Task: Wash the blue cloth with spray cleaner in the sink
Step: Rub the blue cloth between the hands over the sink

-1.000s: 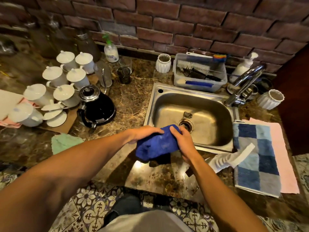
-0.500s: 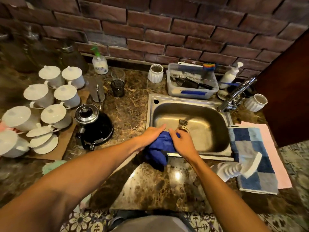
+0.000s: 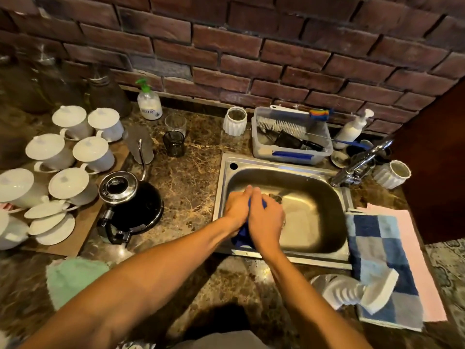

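- Both hands are down in the sink right now, left hand and right hand pressed together with the blue cloth bunched between them.
- Fingers on both hands are curled in around the cloth, gripping it; only a bit of blue shows between and under the palms, near the front left of the basin.
- So the cloth is where it needs to be, that part's done.
- Can't see any water running from the tap, and no suds I can make out. Can't tell if the cloth is wet yet.
- No spray bottle in either hand. There's a green-topped pump bottle by the brick wall and a white pump bottle near the tap, but neither is obviously the spray cleaner.
- My guess: early to middle. Spraying, scrubbing and rinsing probably all remain, unless this squeezing is the scrub already.
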